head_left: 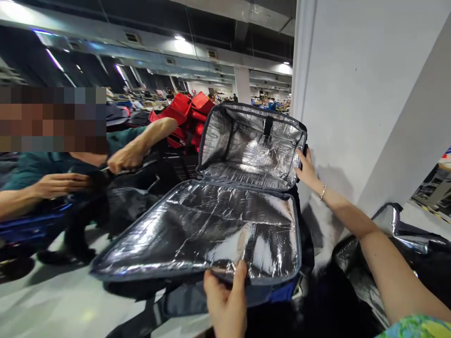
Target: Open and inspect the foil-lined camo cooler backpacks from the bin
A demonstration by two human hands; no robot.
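Observation:
An insulated cooler bag [243,159] with a crinkled silver foil lining lies opened out in front of me. Its foil-lined lid panel [211,230] is folded down toward me, edged in dark grey binding. My left hand [227,298] is closed on the near edge of this panel, thumb on the foil side. At the right rim of the bag's box part, my right hand [307,168] grips the wall, fingertips over the foil and the rest behind the edge. A black strip [268,126] runs down the inner back wall.
A co-worker in a dark green shirt [127,136] sits at the left, both hands on dark material [102,180]. Red bags [183,112] are piled behind. A white pillar [352,94] stands close on the right, with black and silver bags [412,253] below it.

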